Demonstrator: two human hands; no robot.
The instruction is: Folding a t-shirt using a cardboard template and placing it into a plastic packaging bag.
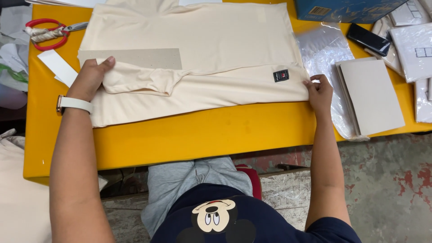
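1. Where it lies across the upper middle of the frame, the cream garment (198, 49) is soft, matte knit cloth, folded into a broad rectangle on the yellow surface (180, 135); its long axis runs left to right, with the folded sleeve (139, 80) pointing toward the left edge.
2. Small black square label (281, 75), sewn near the garment's right end.
3. Grey cardboard strip (139, 57), flat and stiff, lying on the garment, partly under the sleeve fold.
4. Left hand (90, 78), centre left: palm flat, fingers together, pressing the sleeve end; a white wristband sits on the wrist.
5. Right hand (319, 92), centre right: fingers curled, pinching the garment's right edge.
6. Scissors (51, 31), red handles wrapped with pale cord, upper left corner.
7. White paper slip (57, 66), just left of the garment.
8. Clear plastic bags (321, 47), glossy and crinkled, right of the garment.
9. Grey cardboard sheets (371, 96), stacked, right side.
10. Black phone (368, 39), upper right, beside a blue box (346, 9).
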